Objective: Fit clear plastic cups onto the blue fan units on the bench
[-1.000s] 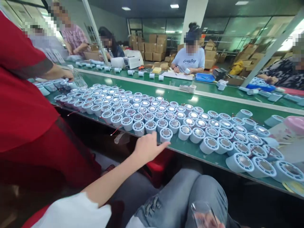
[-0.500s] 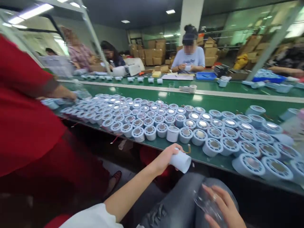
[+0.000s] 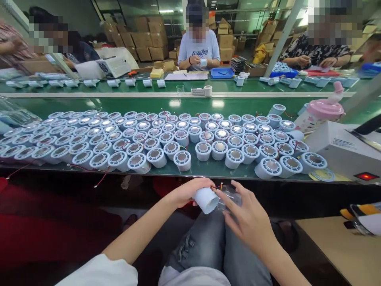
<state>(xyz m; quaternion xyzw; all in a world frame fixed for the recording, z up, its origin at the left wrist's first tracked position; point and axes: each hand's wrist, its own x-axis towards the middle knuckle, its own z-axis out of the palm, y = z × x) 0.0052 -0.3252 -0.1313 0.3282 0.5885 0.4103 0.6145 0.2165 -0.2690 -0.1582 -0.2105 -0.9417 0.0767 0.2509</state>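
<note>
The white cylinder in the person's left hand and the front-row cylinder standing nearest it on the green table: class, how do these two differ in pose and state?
1. The held cylinder is tilted on its side; the table cylinder stands upright.
2. The held cylinder is in the grip of the left hand, above the lap, with the right hand beside it; the table cylinder is untouched on the green table.
3. The table cylinder shows a vented, shiny top; the held one does not.
Both are small, white and round.

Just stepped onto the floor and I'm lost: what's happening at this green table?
A seated person holds one small white cylinder in the left hand above their lap, red and yellow wires showing at its end. The right hand brings a clear plastic piece up against it. Rows of similar white cylinders cover the green table in front. Across the table, other people work on similar parts.
</note>
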